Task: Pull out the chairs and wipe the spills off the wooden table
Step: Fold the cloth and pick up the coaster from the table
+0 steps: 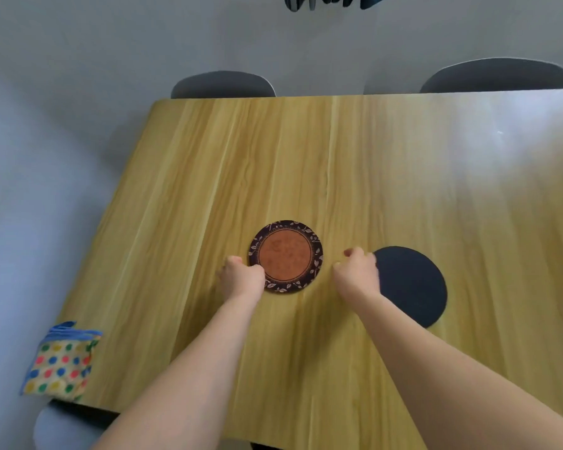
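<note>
The wooden table (208, 177) fills the view. A round mat (285, 256) with an orange middle and a dark leaf-patterned border lies near its centre. My left hand (241, 277) rests at the mat's lower left edge with its fingers curled on the rim. My right hand (358, 271) is curled just right of that mat, apart from it, over the left edge of a plain black round mat (413, 287). A folded cloth (61, 363) with coloured dots and blue trim lies at the table's near left corner. No spill shows clearly.
Two grey chair backs stand tucked in at the far edge, one at the left (223, 84) and one at the right (496, 76). A pale chair seat (62, 427) shows under the near left corner. Glare washes out the table's right part.
</note>
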